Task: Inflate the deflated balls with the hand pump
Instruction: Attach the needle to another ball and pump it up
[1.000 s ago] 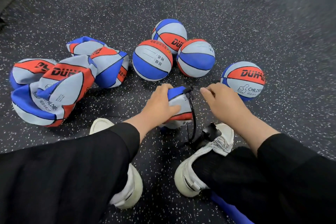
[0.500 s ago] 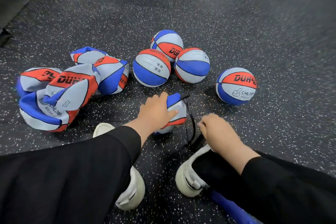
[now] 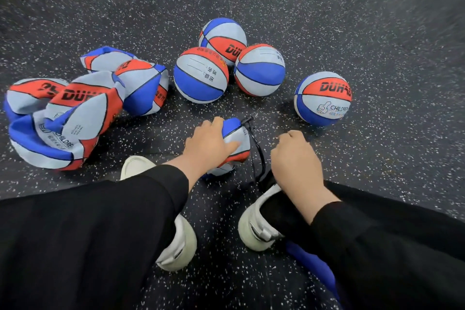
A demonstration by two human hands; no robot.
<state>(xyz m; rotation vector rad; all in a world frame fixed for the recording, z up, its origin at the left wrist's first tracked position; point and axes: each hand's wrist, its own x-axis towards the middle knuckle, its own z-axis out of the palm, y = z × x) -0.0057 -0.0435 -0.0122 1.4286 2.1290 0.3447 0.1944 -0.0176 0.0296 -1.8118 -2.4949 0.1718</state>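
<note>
Far left on the black speckled rubber floor [image 3: 352,20]: heap of crumpled red, white and blue deflated balls [image 3: 70,113], collapsed onto one another, apparently waiting their turn.

Centre, further back: cluster of three round inflated balls in the same colours [image 3: 221,63], touching; likely the finished lot, set aside out of the way.

Centre, near: left hand [image 3: 208,145] curled over the top of a limp, partly folded ball of the same pattern [image 3: 235,142], pressing it to the floor, seemingly to keep the valve steady. A thin black hose [image 3: 259,156] runs from the ball's upper edge down toward the white shoe [image 3: 254,216]; pump body mostly hidden there, probably pinned under the foot.

Right of that: right hand [image 3: 295,158] closed in a fist over the pump's top. The handle itself is covered, so cannot tell what it grips.

Far right: a fourth round inflated ball [image 3: 323,98], well apart from the cluster.
</note>
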